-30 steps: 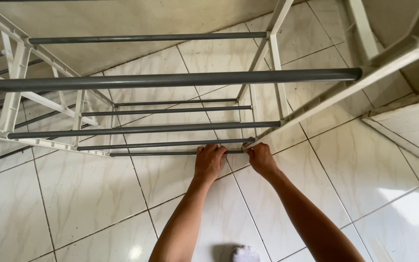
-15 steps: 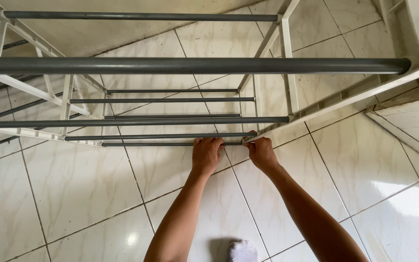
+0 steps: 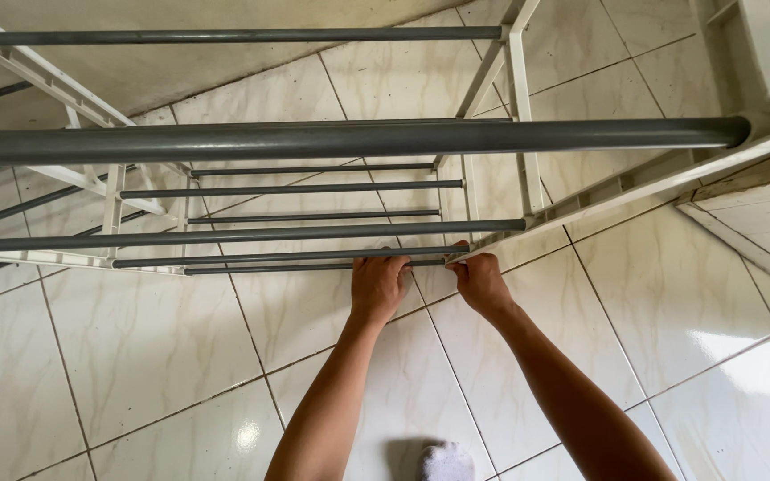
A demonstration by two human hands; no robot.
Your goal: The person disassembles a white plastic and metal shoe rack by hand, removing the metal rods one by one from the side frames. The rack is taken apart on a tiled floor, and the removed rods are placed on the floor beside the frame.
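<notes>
A tall rack with white plastic side frames (image 3: 617, 183) and grey metal rods stands on the tiled floor below me. My left hand (image 3: 378, 287) is closed around the lowest front grey rod (image 3: 269, 267) near its right end. My right hand (image 3: 481, 281) grips the bottom corner of the right side frame, where that rod meets it. A thick grey rod (image 3: 340, 141) of the top tier crosses the view close to the camera. Several more grey rods lie at lower tiers behind the hands.
The floor is glossy cream marble-look tile (image 3: 162, 347). A foot in a white sock (image 3: 447, 463) shows at the bottom edge. A raised tiled step or ledge (image 3: 759, 240) runs at the right. A wall (image 3: 180, 71) stands behind the rack.
The view has shifted slightly, so the near top rod sits lower in the picture. Both hands stay on the lowest rod and frame corner, a little higher than one second ago.
</notes>
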